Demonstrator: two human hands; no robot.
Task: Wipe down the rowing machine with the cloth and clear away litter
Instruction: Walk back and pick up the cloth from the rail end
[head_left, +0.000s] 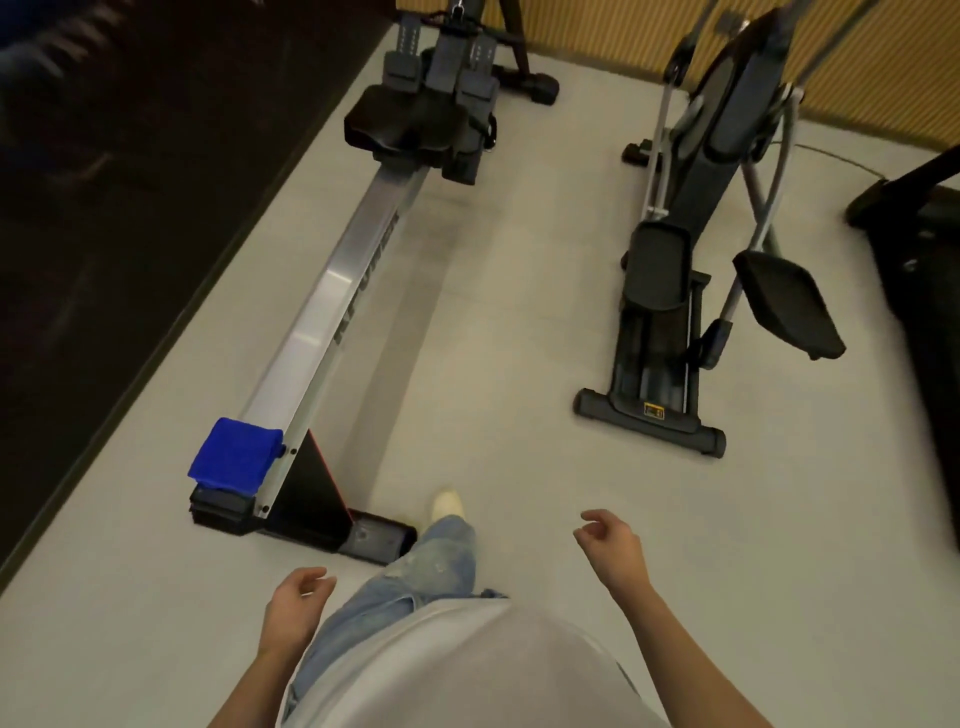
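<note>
The rowing machine's silver rail (332, 291) runs from the near left up to its black seat (410, 127) and footrests at the top. A folded blue cloth (236, 454) lies on the near end of the rail, above the black rear foot (332, 525). My left hand (296, 605) hangs low at the bottom left, fingers loosely curled and holding nothing, well below and right of the cloth. My right hand (613, 545) hovers over bare floor at the right, also loosely curled and holding nothing. No litter shows in this view.
A black elliptical trainer (670, 322) stands to the right of the rower, with a pale floor strip between them. Another dark machine (924, 234) sits at the far right edge. Dark flooring (78, 234) borders the left. My leg and shoe (447, 506) are beside the rower's rear foot.
</note>
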